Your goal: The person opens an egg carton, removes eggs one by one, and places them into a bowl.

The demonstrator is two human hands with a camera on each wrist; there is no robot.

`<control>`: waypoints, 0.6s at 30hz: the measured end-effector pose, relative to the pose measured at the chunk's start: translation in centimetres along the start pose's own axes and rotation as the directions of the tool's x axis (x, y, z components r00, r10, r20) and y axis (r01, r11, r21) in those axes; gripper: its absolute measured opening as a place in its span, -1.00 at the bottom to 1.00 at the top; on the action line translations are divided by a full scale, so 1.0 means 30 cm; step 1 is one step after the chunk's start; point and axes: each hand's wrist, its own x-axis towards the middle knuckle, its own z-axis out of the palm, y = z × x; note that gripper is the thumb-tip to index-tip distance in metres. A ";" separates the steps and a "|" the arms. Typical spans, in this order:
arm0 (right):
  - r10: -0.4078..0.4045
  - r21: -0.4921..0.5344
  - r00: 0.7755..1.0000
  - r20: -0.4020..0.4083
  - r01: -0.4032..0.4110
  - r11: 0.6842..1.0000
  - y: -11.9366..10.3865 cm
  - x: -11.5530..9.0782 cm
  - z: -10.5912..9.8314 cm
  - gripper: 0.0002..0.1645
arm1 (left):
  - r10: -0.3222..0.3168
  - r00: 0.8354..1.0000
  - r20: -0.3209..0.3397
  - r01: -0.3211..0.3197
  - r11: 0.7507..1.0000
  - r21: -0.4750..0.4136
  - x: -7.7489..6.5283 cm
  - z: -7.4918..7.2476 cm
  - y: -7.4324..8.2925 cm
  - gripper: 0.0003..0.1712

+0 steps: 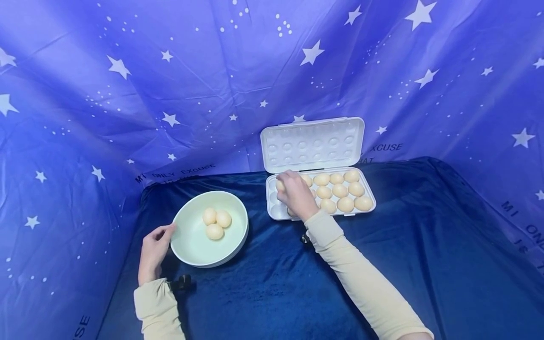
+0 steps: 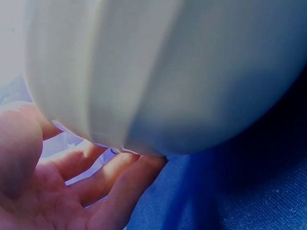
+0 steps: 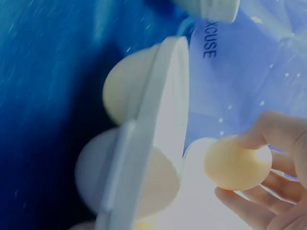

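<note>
- At the far left corner of the egg carton (image 1: 277, 210), the right hand (image 1: 298, 192) has one egg (image 3: 237, 164) pinched, fingertips set round its sides — a light, even hold looks right for that shell, with no hard press at one spot.
- Off to the left, well apart from it, the left hand (image 1: 154, 248) is clamped on the near-left edge of the bowl (image 1: 190, 243), fingers against the outer wall — quiet steadying, I'd judge, and no more force is called for.
- Just below the pinched egg, two cups in the end column look bare; whether the egg touches its own cup I cannot tell, as the hand hides it. Straight up or straight down seems the safest line.
- Close by on the right, the seated eggs (image 1: 340, 191) stand in rows; a sideways drag could clip them, so knuckles want to ride high.
- Behind those rows the lid (image 1: 312, 158) stands tipped up, a thing for fingers to avoid nudging.
- Inside the bowl, three loose eggs (image 1: 215, 231) huddle together; a tug on that rim might knock them about.
- Further out, bowl and carton sit apart on the dark blue surface (image 1: 263, 293), starry curtain (image 1: 238, 61) beyond.
</note>
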 end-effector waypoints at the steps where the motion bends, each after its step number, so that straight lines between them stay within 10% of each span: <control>1: -0.011 0.013 1.000 -0.008 0.011 1.000 -0.010 0.001 0.000 -0.51 | 0.000 1.000 0.001 0.000 1.000 -0.003 0.000 0.000 0.000 -0.43; 18: -0.179 0.166 0.984 0.026 0.172 0.971 -0.199 -0.006 0.045 -0.60 | -0.017 1.000 0.017 0.017 1.000 -0.009 -0.001 -0.003 -0.002 -0.41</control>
